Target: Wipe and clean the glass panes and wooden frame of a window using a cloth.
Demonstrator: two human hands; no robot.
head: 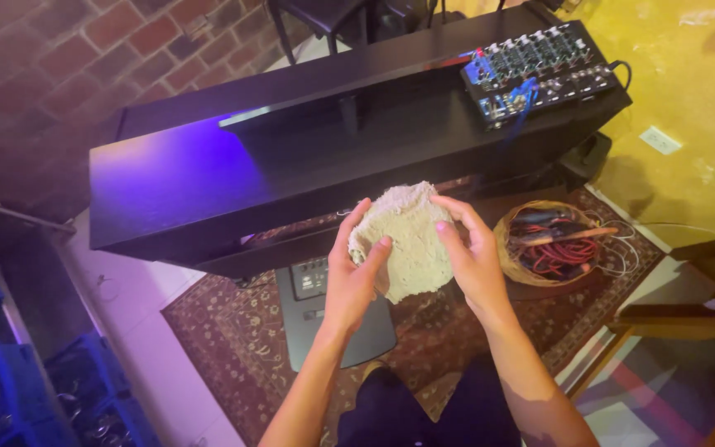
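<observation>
Hands meet at the centre of the view, both gripping one pale, rough-textured cloth (407, 240). Left hand (351, 277): the fingers (356, 222) are curled part-way closed around the left edge of the cloth, with the thumb pressed across its front face and the other fingertips wrapped behind the upper left rim. Right hand (473, 261): the fingers are likewise part-closed, the thumb lying on the front of the cloth near its right edge and the remaining fingers reaching over the top right rim. The cloth is bunched into a rounded, roughly oval shape and held upright in the air between the two hands, its lower edge hanging free below the left thumb. It touches nothing except the hands. Behind the cloth stands a long black keyboard cabinet (291, 165), lit purple along its left part, with a black audio mixer (539, 70) resting on its right end. Just to the right of the right hand, on a patterned rug (233, 331), sits a round woven basket (502, 248) filled with red and black cables (556, 248). Below the hands, a dark flat speaker (324, 319) lies on the rug. Blue crates (84, 389) holding glassware stand at the lower left.
</observation>
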